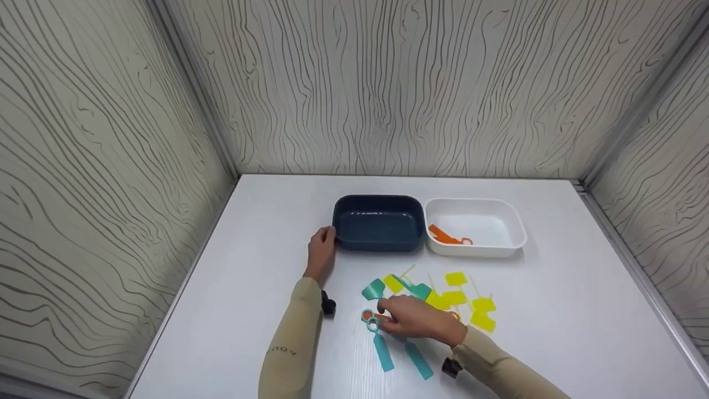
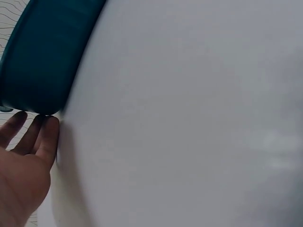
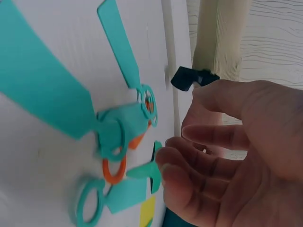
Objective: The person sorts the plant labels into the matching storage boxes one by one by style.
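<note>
My left hand [image 1: 321, 252] is at the left side of a dark blue bin [image 1: 382, 245]; in the left wrist view its fingertips [image 2: 50, 124] meet the bin's end wall with the fingers fairly straight. Over a loose pile of flat plastic pieces hovers my right hand [image 1: 418, 318]. Its fingers are loosely bent, with nothing between thumb and fingertips in the right wrist view. Below it lie teal ring-ended pieces [image 1: 383, 352] and an orange ring-ended piece [image 1: 366, 315], overlapping each other. A teal fan-shaped end [image 1: 373, 289] shows just beyond the fingers. The hand hides part of the pile.
Several yellow flags on thin sticks [image 1: 455, 279] lie to the right of the pile. A white bin [image 1: 476, 250] stands right beside the blue one, with orange pieces [image 1: 443, 235] inside. Patterned panels [image 1: 388, 94] wall the table at the back and sides.
</note>
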{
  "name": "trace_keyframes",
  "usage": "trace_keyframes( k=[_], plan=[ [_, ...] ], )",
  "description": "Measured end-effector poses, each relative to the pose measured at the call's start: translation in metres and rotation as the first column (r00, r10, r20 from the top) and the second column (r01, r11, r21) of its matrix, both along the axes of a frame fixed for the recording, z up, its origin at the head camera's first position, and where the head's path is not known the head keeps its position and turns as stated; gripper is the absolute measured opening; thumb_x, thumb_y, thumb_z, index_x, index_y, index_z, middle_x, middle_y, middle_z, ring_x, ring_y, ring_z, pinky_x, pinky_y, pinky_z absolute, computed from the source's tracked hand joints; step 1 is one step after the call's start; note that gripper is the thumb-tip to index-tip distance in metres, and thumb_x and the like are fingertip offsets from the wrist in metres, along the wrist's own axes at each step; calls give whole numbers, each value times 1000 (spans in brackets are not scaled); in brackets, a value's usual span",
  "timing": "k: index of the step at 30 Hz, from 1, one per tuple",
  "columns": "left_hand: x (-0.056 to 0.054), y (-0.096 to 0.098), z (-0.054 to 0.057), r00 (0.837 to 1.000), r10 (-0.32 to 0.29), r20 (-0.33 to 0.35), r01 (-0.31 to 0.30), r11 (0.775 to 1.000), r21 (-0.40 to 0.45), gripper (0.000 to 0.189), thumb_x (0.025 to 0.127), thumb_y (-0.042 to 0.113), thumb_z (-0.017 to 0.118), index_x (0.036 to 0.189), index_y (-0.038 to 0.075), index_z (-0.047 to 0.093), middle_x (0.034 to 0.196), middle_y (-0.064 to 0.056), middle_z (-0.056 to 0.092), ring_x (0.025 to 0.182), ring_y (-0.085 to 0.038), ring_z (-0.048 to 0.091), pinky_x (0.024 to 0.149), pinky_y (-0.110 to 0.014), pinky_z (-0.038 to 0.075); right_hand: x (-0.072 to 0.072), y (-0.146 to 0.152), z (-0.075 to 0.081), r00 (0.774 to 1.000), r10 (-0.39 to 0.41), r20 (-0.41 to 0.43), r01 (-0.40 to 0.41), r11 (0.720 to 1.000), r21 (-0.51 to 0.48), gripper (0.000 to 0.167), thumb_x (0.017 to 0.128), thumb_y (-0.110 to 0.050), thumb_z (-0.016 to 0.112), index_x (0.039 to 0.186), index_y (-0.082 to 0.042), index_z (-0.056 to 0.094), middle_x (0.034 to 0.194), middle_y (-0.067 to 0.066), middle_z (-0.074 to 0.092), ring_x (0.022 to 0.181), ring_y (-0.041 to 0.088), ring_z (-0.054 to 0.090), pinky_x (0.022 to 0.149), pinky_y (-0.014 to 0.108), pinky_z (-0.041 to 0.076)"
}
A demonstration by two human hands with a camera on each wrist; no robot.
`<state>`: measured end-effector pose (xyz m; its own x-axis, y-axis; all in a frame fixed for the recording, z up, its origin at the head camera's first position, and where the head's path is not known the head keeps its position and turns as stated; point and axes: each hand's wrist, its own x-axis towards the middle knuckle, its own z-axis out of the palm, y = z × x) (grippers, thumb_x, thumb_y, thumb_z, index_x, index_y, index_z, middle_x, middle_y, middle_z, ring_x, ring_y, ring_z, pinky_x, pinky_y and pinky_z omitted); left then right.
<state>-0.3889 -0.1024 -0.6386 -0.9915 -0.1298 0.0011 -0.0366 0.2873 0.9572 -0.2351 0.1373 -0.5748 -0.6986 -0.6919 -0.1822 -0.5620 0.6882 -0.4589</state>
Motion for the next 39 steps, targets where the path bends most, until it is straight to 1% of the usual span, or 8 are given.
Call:
trace_keyframes(
  k=[4, 7, 14, 22, 28, 31, 36, 39],
  plan=[
    [-1, 0, 1, 1000, 3, -2, -3, 1000, -5, 47, 101, 47, 43, 126, 12, 62, 124, -4, 65, 122, -21, 57, 106, -41, 43, 3, -10, -4, 1000, 11, -10, -11, 1000, 13, 28, 95, -35, 60, 115, -15, 59, 83, -6, 60, 67, 6, 48, 63, 24, 46],
    [-1, 0, 1, 1000, 2, -1, -2, 1000, 2, 48, 101, 47, 43, 126, 10, 62, 123, -4, 65, 121, -21, 58, 106, -41, 44, 5, -16, -10, 999, 27, -47, -25, 999, 39, 30, 94, -36, 62, 118, -17, 59, 91, -3, 64, 70, 5, 49, 66, 24, 49],
    [0, 0, 3, 1000, 5, 11, -5, 1000, 7, 45, 101, 45, 44, 125, 12, 62, 121, -3, 65, 120, -20, 58, 105, -41, 44, 9, -23, -16, 995, 48, -92, -39, 994, 98, 36, 89, -35, 69, 118, -18, 60, 87, -5, 58, 66, 5, 46, 58, 23, 43],
    [1, 0, 3, 1000, 5, 6, -5, 1000, -11, 45, 102, 45, 44, 126, 12, 62, 124, -5, 65, 122, -22, 57, 107, -41, 43, 6, -29, -16, 998, 33, -52, -25, 990, 138, 32, 90, -31, 68, 119, -19, 60, 88, -5, 59, 68, 7, 47, 61, 24, 45],
    [1, 1, 3, 1000, 12, -8, -12, 1000, -4, 45, 102, 42, 45, 124, 8, 63, 118, -7, 66, 115, -22, 60, 102, -41, 45, 5, -30, -21, 997, 32, -67, -22, 988, 151, 29, 90, -27, 67, 117, -19, 60, 88, -4, 60, 68, 8, 47, 62, 26, 46],
    [1, 1, 3, 1000, 14, -12, -14, 1000, -4, 45, 102, 42, 45, 124, 7, 63, 118, -7, 67, 114, -22, 60, 102, -41, 45, 3, -30, -21, 998, 30, -54, -21, 988, 154, 27, 91, -25, 66, 117, -19, 60, 90, -4, 61, 70, 7, 48, 64, 26, 47],
    [0, 2, 3, 1000, 17, -11, -17, 1000, -11, 45, 102, 42, 45, 124, 7, 63, 119, -8, 67, 116, -23, 60, 103, -41, 45, -1, -30, -22, 1000, 13, 1, -13, 993, 119, 20, 93, -22, 64, 113, -19, 61, 91, -5, 62, 73, 6, 50, 69, 26, 49],
    [0, 1, 2, 1000, 15, -2, -15, 1000, -16, 46, 102, 43, 43, 125, 8, 62, 122, -8, 66, 118, -23, 59, 104, -42, 44, -3, -28, -24, 999, -4, 44, 1, 997, 72, 19, 93, -21, 63, 112, -18, 61, 94, -4, 64, 75, 6, 51, 72, 26, 50]
  ],
)
